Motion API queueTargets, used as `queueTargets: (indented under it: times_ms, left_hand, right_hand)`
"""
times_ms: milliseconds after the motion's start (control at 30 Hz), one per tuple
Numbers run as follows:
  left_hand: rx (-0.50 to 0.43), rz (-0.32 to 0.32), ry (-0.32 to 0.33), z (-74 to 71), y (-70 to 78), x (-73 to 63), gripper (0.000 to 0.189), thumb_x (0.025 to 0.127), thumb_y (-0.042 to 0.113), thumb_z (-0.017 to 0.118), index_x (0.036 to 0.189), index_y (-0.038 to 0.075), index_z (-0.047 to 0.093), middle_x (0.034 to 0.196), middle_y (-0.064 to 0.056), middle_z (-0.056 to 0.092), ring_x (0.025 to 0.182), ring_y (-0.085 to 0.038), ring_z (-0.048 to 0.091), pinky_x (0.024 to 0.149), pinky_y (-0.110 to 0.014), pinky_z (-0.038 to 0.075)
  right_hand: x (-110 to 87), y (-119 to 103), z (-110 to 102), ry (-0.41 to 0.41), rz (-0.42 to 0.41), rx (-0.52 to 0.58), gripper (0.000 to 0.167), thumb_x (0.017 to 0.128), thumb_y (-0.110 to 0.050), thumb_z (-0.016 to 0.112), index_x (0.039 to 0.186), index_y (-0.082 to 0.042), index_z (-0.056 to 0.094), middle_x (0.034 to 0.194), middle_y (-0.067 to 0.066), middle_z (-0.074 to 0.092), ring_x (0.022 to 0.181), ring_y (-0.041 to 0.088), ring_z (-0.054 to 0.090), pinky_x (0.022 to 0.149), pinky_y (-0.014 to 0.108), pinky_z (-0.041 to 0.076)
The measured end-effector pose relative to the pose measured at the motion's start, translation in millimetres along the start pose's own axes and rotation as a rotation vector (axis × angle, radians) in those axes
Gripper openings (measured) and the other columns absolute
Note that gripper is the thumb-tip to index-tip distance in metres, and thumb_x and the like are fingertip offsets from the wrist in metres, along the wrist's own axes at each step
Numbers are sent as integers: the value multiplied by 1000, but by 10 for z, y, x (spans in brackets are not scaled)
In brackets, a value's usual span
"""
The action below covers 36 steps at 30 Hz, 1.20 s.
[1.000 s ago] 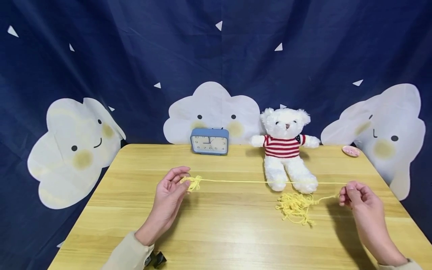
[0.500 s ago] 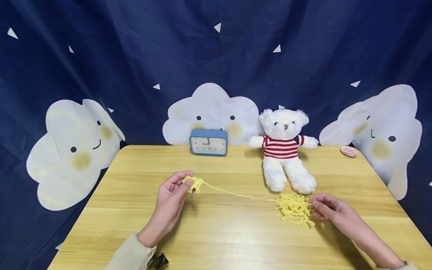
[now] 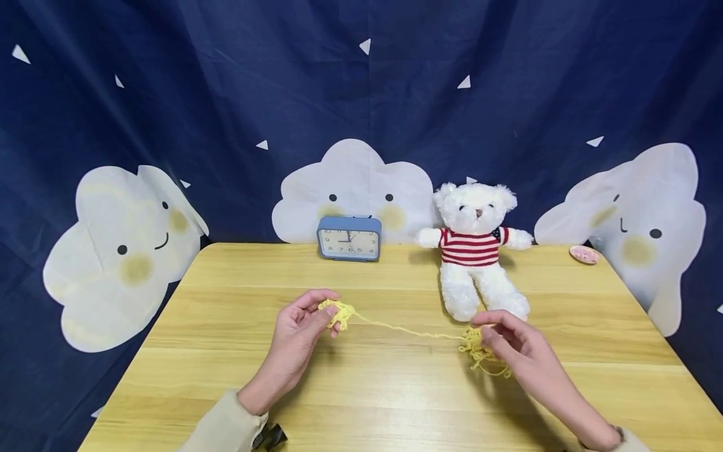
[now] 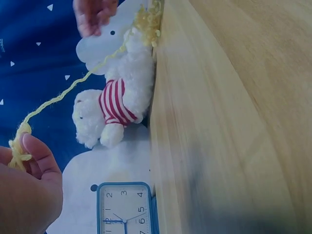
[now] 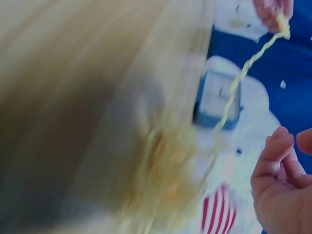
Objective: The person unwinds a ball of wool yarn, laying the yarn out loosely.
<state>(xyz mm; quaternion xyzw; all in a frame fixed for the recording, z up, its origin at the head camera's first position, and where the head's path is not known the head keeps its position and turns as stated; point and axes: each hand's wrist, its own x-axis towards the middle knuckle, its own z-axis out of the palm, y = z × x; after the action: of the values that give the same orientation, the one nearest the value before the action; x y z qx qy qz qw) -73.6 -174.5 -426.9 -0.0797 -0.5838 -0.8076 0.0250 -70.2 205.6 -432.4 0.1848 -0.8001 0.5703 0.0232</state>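
My left hand [image 3: 294, 342] pinches a small looped bundle of yellow yarn [image 3: 341, 314] between thumb and fingers, above the middle of the table. From it a single strand [image 4: 72, 87] runs right, sagging slightly, to a loose tangled pile of the same yarn [image 3: 473, 342] on the tabletop. Over that pile is my right hand [image 3: 528, 361], covering its right part in the head view. The right wrist view shows this hand's fingers [image 5: 274, 158] loosely bent, thumb apart from them, with no yarn between; the pile [image 5: 165, 170] is blurred there.
A white teddy bear [image 3: 477, 210] in a red-striped shirt sits just behind the yarn pile. A blue alarm clock [image 3: 349, 238] stands at the table's back edge. Far right lies a small pink oval object [image 3: 584, 254]. A dark-blue curtain [image 3: 226, 75] with clouds hangs behind.
My right hand has let go of the stretched strand and moved left, from the far right to over the pile. The strand has slackened. My left hand has shifted slightly right with its bundle.
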Motion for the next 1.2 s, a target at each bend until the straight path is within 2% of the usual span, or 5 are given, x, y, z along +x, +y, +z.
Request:
queueTargets:
  times_ms: [200, 433, 667, 900, 1200]
  left_hand:
    - [51, 15, -103, 35, -18, -20, 22, 102, -6, 69, 124, -9, 68, 107, -11, 70, 84, -14, 68, 72, -22, 62]
    - [81, 35, -160, 79, -22, -33, 35, 101, -9, 69, 131, -22, 57, 112, -12, 71, 89, -12, 68, 76, -22, 63]
    - [98, 38, -188, 140, -28, -39, 37, 98, -11, 70, 132, -20, 58, 120, -9, 71, 92, -10, 68, 77, -21, 62]
    - [84, 40, -192, 155, -39, -26, 38, 97, -12, 70, 132, -20, 57, 115, -8, 71, 91, -11, 67, 76, -20, 62]
    - [118, 32, -162, 170, -31, -39, 37, 95, -13, 70, 131, -18, 59, 115, -11, 70, 95, -13, 67, 79, -19, 61]
  right_hand:
    - [173, -217, 365, -157, -49, 134, 30, 109, -1, 62, 138, -5, 68, 98, 13, 68, 80, 18, 65, 64, 33, 61]
    - [329, -424, 743, -295, -25, 265, 40, 108, -3, 65, 148, 0, 59, 138, 18, 66, 92, 24, 70, 82, 33, 65]
    - [418, -511, 910, -427, 103, 282, 48, 108, -13, 68, 149, 6, 54, 125, 20, 70, 100, 31, 73, 92, 41, 65]
    - [415, -463, 860, -364, 60, 253, 14, 112, -12, 62, 111, -2, 71, 90, 9, 68, 79, 18, 66, 71, 29, 63]
    - [376, -467, 734, -240, 50, 234, 14, 111, -8, 61, 107, 3, 68, 87, 7, 64, 76, 14, 63, 67, 27, 60]
